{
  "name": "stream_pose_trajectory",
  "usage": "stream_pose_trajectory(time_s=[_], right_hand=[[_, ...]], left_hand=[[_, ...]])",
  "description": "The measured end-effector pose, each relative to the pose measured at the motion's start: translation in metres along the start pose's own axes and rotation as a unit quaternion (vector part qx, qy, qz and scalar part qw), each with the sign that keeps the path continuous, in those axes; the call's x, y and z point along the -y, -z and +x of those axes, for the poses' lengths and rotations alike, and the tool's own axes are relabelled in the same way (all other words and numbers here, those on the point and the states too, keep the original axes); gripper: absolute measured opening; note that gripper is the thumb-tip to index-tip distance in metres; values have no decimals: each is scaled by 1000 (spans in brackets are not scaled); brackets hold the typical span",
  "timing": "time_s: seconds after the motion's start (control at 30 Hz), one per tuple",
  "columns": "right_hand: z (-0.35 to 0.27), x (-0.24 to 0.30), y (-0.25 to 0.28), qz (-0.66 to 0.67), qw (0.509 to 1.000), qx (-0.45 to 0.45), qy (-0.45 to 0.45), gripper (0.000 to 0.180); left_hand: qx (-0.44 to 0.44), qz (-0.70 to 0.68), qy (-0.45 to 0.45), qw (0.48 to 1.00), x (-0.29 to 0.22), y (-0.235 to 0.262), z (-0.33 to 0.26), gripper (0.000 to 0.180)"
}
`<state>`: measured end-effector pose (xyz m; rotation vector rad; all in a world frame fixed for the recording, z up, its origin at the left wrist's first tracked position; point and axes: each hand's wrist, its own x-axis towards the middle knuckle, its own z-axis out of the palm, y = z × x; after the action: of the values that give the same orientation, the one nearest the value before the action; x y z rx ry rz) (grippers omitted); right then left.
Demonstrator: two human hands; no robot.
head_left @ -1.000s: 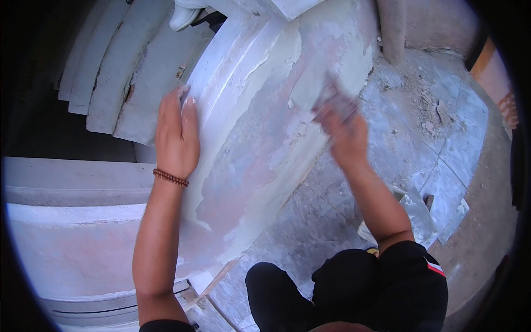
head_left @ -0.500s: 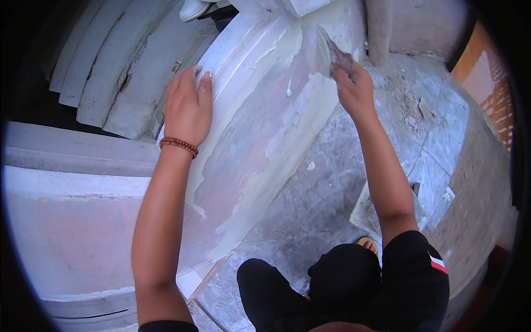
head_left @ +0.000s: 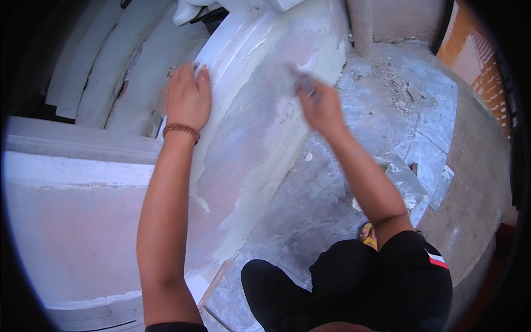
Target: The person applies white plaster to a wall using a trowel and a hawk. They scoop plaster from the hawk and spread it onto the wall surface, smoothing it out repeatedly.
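Observation:
A low curved wall (head_left: 224, 157) runs away from me, its pinkish face patched with wet, pale putty. My left hand (head_left: 188, 102), a brown bead bracelet at its wrist, rests on the white top ledge with its fingers stretched out and holding nothing. Farther along the wall, my right hand (head_left: 322, 109) is closed round the dark handle of a putty knife (head_left: 303, 84). Motion smears the knife, and its blade, against the puttied face, barely shows.
Curved steps (head_left: 102, 66) rise at the far left. White shoes (head_left: 187, 12) stand beyond the ledge. On the grey tiled floor (head_left: 298, 213) lie a putty-smeared sheet (head_left: 406, 182) beside my right forearm and loose debris (head_left: 409, 91). An orange panel (head_left: 470, 55) stands far right.
My right hand has swept the putty knife left and nearer to me along the wall. My left hand stays on the ledge. The view has shifted slightly.

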<state>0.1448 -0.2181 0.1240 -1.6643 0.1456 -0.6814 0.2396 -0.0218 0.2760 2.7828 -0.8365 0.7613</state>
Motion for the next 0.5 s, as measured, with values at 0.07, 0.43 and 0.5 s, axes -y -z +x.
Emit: stream_pose_trajectory(time_s=[0.07, 0.43, 0.5], right_hand=[[42, -5, 24, -69, 997, -28, -37, 34], [35, 20, -17, -100, 986, -66, 113, 37], [8, 28, -30, -83, 987, -44, 131, 41]], left_hand=[[-6, 2, 7, 1000, 0, -1, -1, 41], [26, -20, 24, 999, 2, 0, 2, 45], [18, -38, 25, 999, 3, 1, 2, 46]])
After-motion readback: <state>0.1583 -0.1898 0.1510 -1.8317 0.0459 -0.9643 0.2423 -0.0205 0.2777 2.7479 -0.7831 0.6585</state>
